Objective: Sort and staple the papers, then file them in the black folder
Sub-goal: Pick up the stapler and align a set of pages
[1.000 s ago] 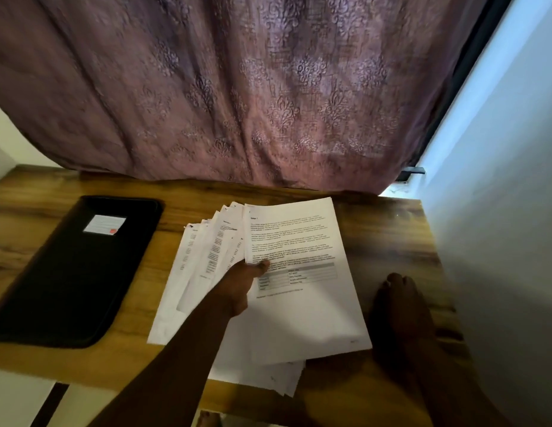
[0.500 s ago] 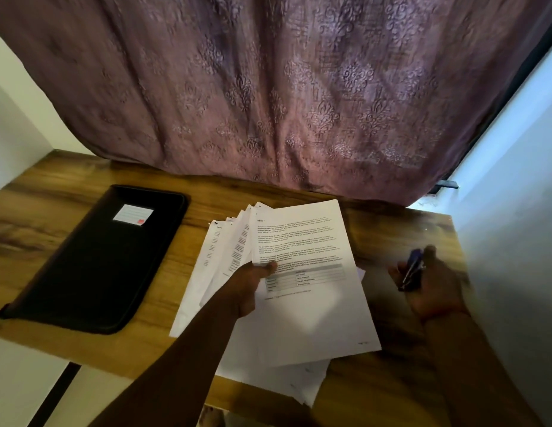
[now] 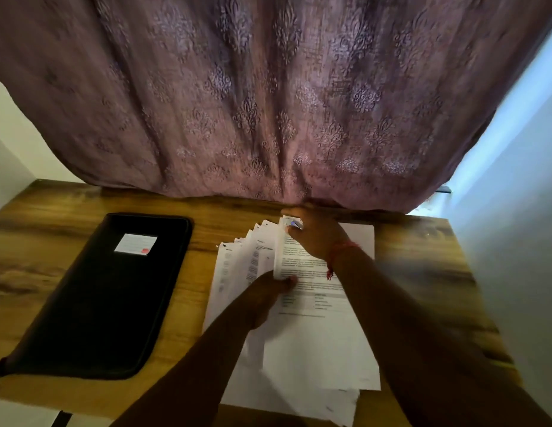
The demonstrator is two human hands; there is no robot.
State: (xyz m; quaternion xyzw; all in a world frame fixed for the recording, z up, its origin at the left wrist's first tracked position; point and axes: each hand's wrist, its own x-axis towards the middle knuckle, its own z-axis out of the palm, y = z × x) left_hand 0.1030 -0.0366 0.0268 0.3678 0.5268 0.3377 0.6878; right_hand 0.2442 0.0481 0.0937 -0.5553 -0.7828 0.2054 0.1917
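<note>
- Reaching across the papers (image 3: 315, 343), the right hand (image 3: 318, 238) sat at the top sheet's far left corner, curled round a small blue stapler (image 3: 295, 224); whether it was already biting the corner I could not tell.
- Its left hand (image 3: 268, 298) pinched the top sheet's left edge, thumb on top, steadying it.
- Long axis of the sheets ran away from the person; the rest lay fanned to the left beneath.
- Left of the papers, well apart, the folder (image 3: 96, 300) lay shut on the bench (image 3: 422, 272), contents unseen, nearer the left hand.
</note>
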